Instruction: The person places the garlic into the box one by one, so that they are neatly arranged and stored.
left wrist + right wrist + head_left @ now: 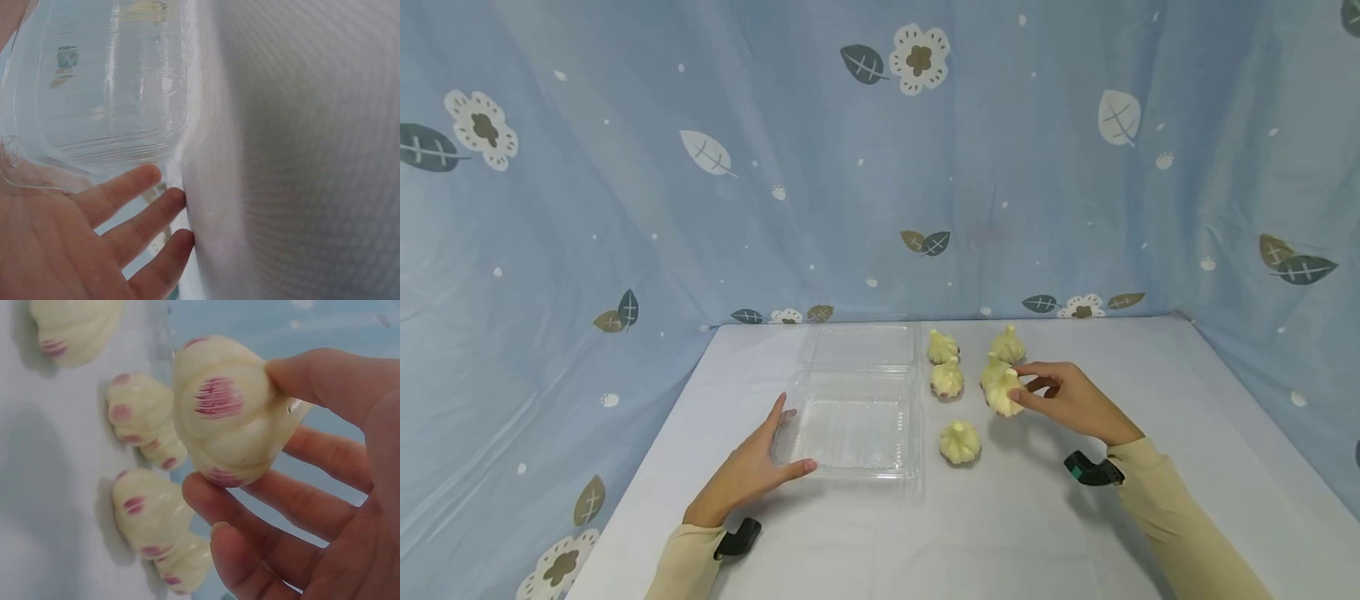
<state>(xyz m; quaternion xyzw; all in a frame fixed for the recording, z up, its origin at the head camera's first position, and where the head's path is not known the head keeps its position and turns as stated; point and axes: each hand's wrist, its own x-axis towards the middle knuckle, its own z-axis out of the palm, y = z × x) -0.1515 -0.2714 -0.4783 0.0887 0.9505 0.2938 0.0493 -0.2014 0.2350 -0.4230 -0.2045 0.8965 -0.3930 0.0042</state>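
Note:
My right hand (1067,402) pinches a garlic bulb (1003,393) between thumb and fingers, lifted off the table. Purple streaks mark this pale bulb (219,412) in the right wrist view. Several other bulbs lie nearby: one bulb (960,442) at the front, one (947,379) with another behind it beside the container, and one (1008,345) at the back. A clear plastic container (850,471) sits with its hinged lid (861,343) folded back. My left hand (752,467) rests at its left front corner, fingers extended, thumb along the front rim.
A white cloth (955,533) covers the table. Blue patterned fabric (820,192) hangs behind and at both sides. A black wrist device (739,538) is on the left wrist, and another black device (1093,469) is on the right.

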